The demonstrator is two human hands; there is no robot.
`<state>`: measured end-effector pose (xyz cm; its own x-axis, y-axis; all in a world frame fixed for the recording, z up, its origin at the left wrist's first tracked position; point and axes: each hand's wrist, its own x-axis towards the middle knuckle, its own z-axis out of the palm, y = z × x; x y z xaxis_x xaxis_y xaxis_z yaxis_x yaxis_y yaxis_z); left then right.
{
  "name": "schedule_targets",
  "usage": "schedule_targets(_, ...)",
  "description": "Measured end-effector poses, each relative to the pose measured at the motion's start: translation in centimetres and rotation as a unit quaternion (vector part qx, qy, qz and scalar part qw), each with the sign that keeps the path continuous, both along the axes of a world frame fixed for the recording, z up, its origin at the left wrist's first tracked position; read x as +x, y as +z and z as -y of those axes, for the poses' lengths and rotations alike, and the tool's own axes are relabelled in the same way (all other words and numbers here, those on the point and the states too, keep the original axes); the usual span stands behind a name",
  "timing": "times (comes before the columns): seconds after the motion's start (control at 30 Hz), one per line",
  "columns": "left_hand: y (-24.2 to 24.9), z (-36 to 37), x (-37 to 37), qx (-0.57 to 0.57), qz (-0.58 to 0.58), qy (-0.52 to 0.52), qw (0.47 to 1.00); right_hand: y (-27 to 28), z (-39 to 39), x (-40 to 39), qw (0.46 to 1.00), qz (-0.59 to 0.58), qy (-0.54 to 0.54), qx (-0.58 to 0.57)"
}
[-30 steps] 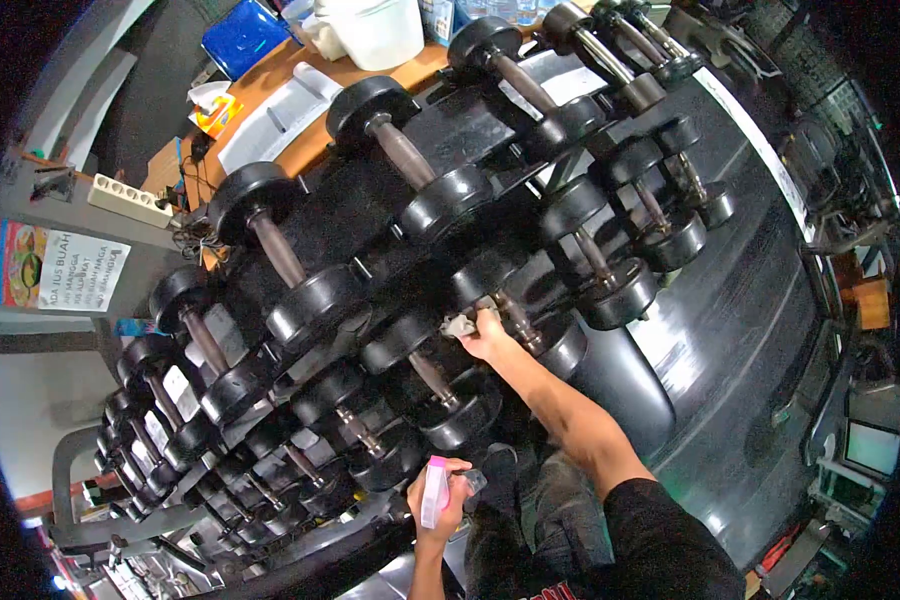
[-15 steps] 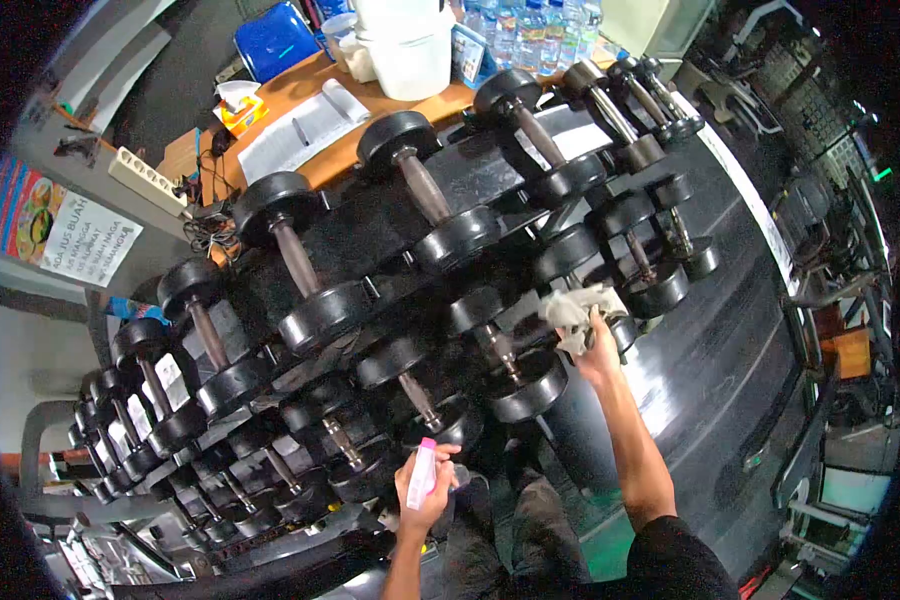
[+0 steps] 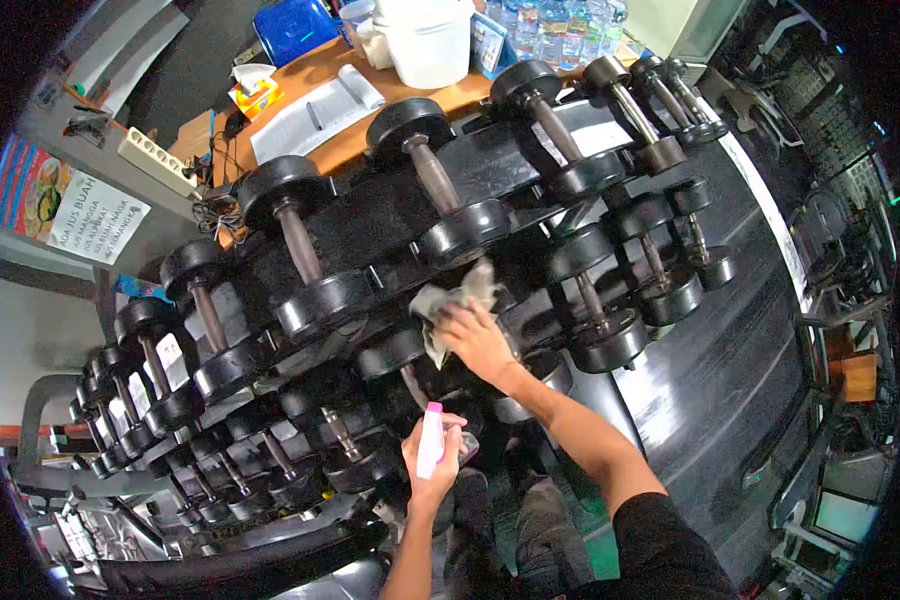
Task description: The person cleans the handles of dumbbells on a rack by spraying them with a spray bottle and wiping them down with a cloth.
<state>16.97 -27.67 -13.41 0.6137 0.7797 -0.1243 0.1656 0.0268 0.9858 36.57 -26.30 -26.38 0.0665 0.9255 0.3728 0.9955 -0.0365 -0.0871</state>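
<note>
My left hand (image 3: 436,455) is closed round a white spray bottle (image 3: 431,440) with a pink top, held upright in front of the lower row of dumbbells. A crumpled pale cloth (image 3: 438,310) is under the fingers of my right hand (image 3: 473,338), which reaches over the lower row. The cloth covers the far end of a lower dumbbell, just below a large black dumbbell (image 3: 433,176) on the upper row. A lower dumbbell (image 3: 603,300) lies right of my right hand. Whether the cloth presses on the metal is hard to tell.
Two rows of black dumbbells run along a rack. Behind it, a wooden desk (image 3: 315,70) holds a white bucket (image 3: 427,45), an open notebook (image 3: 320,118) and water bottles (image 3: 555,30). A power strip (image 3: 158,160) is at the left. My legs stand close to the rack.
My right hand has moved left with the cloth, from a dumbbell further right to one near the middle of the lower row. My left hand has shifted slightly up and right, and the view has shifted.
</note>
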Motion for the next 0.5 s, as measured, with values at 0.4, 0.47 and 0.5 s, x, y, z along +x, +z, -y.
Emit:
schedule_targets(0.4, -0.9, -0.5, -0.8, 0.024, -0.028, 0.01, 0.999, 1.5, 7.2, 10.1, 0.923, -0.298, -0.18, -0.164)
schedule_targets(0.47, -0.7, -0.6, -0.4, 0.021, -0.02, 0.033, 0.999, -2.3, 7.9, 10.8, 0.911, -0.36, -0.196, 0.042)
schedule_targets(0.5, -0.8, -0.8, 0.0, 0.043, -0.015, 0.027, 0.999, -1.9, 7.9, 10.2, 0.879, -0.404, -0.252, 0.034)
